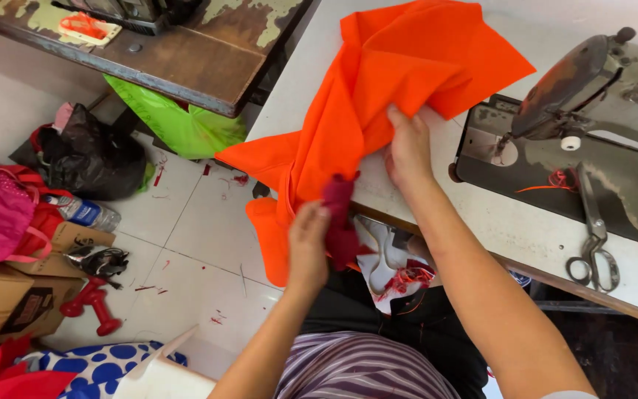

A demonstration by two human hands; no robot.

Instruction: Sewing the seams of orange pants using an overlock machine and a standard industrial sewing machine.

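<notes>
A large orange cloth (400,66) lies bunched on the white sewing table (481,222) and hangs over its front edge. My right hand (407,148) grips a fold of this cloth at the table edge. My left hand (308,244) is lower, off the table, closed on a small dark red piece of fabric (340,222) that sits against the hanging orange cloth. A sewing machine (592,89) stands to the right of my right hand.
Scissors (592,244) lie on the table at the right. A worn wooden table (179,52) stands at top left. On the tiled floor are a black bag (90,155), a green bag (179,122), a water bottle (86,213), cardboard boxes (9,295) and red dumbbells (94,303).
</notes>
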